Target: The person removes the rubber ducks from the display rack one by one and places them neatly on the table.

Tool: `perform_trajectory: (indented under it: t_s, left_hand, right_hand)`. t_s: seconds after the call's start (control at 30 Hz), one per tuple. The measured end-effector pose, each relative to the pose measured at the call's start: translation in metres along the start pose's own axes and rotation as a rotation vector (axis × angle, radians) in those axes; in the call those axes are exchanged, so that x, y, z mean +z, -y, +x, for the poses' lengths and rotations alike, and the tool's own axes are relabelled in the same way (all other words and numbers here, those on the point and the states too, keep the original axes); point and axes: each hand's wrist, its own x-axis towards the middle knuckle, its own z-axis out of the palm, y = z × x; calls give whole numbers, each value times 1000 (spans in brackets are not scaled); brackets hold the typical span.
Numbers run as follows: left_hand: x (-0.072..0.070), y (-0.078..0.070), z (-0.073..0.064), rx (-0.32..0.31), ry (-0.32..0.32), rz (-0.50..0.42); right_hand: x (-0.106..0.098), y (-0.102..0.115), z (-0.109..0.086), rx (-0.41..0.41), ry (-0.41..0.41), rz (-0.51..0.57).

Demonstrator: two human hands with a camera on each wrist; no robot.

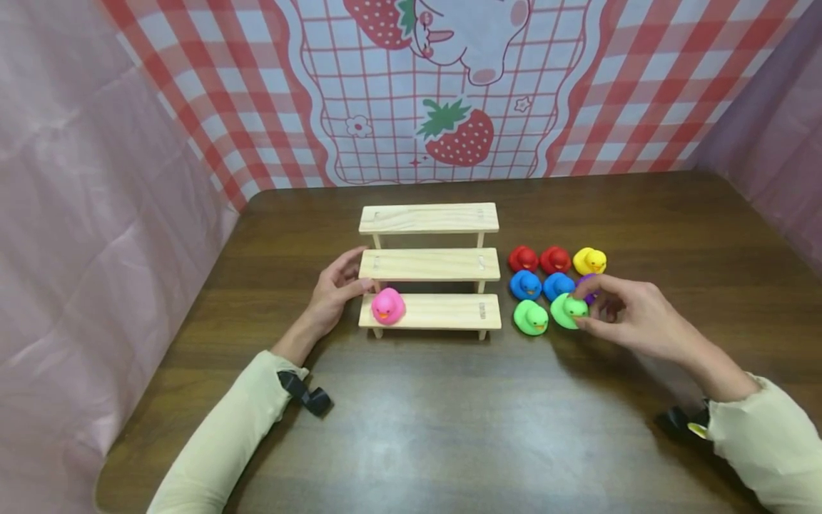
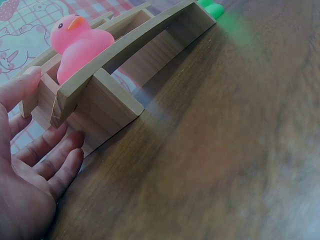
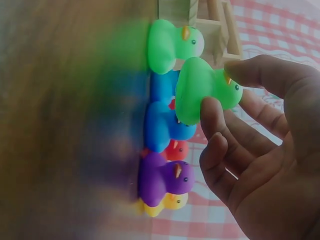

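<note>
A three-tier wooden display stand (image 1: 429, 265) stands on the table. My left hand (image 1: 335, 291) holds its left end at the middle tier, thumb (image 2: 31, 80) against the wood and the other fingers loosely bent beside it. A pink rubber duck (image 1: 388, 306) sits at the left end of the lowest tier. With thumb and fingertips, my right hand (image 1: 632, 314) pinches a green rubber duck (image 3: 196, 92), which shows above the table in the right wrist view. Another green duck (image 1: 531, 318) stands just left of it.
Right of the stand are two blue ducks (image 1: 526, 285), two red ducks (image 1: 523, 259), a yellow duck (image 1: 589, 260) and a purple duck (image 3: 162, 180), which the right hand partly covers in the head view. A checked strawberry cloth (image 1: 257, 93) hangs behind the brown table (image 1: 417, 414).
</note>
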Motion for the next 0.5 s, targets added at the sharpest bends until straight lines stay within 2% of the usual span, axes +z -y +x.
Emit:
perform_trajectory:
  t_s: [0.5]
  left_hand:
    - [0,-1,0,14,10,-17]
  right_hand:
    - [9,-9,-3,-43,42,26]
